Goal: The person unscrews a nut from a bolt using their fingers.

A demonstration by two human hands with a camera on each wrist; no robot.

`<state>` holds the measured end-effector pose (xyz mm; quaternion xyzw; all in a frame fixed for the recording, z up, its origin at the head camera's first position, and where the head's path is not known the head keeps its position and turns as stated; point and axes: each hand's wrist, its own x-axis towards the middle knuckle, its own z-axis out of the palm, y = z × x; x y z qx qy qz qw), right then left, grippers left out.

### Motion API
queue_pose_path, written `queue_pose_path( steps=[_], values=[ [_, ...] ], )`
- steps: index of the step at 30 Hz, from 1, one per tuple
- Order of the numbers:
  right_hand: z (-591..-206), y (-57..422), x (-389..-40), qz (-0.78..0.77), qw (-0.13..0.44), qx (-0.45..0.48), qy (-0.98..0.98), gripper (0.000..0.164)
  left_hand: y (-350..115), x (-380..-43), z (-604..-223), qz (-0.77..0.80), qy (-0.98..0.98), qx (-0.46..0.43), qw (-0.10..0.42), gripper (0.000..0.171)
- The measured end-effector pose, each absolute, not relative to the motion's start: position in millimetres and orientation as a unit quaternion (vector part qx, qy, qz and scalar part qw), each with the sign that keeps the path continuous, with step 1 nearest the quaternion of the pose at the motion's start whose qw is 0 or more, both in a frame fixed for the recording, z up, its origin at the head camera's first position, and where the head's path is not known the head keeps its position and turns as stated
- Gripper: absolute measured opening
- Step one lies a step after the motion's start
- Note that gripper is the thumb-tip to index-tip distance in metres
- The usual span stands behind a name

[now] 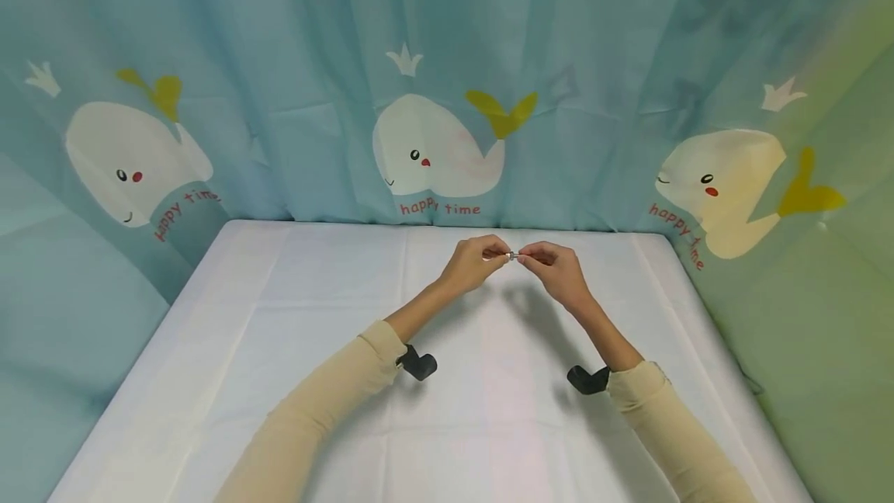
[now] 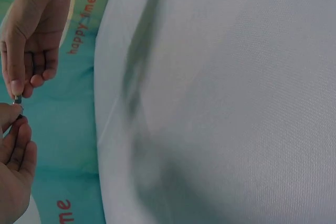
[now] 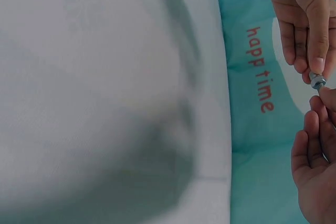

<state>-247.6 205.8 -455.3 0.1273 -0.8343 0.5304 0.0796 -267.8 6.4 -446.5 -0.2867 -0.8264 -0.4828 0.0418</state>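
Above the white cloth-covered table, the left hand pinches the nut-like end of a small silver metal fastener; the right hand pinches its thin shaft. Holding both ends in line should help any turning run smoothly.

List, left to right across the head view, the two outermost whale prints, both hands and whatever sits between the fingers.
Far-left whale print, left hand, small metal piece pinched by both hands, right hand, far-right whale print.
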Motion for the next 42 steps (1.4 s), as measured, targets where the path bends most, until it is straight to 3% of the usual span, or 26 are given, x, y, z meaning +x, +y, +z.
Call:
queue_pose_path(
  steps=[20,25,42],
  values=[
    [-430.7,169.9,-235.7,0.555,0.092,0.179,-0.807,0.014,-31.3,-257.1,-429.4,-0.526,-0.805,-0.272,0.045,0.008],
    [-406.3,156.7,-220.0,0.56,0.085,0.192,-0.801,0.013,-39.7,-254.1,-427.1,-0.535,-0.801,-0.264,0.048,0.009],
    [-398.0,133.7,-217.0,0.589,0.058,0.21,-0.778,0.012,-65.6,-241.6,-420.9,-0.541,-0.798,-0.255,0.072,0.009]
  ],
)
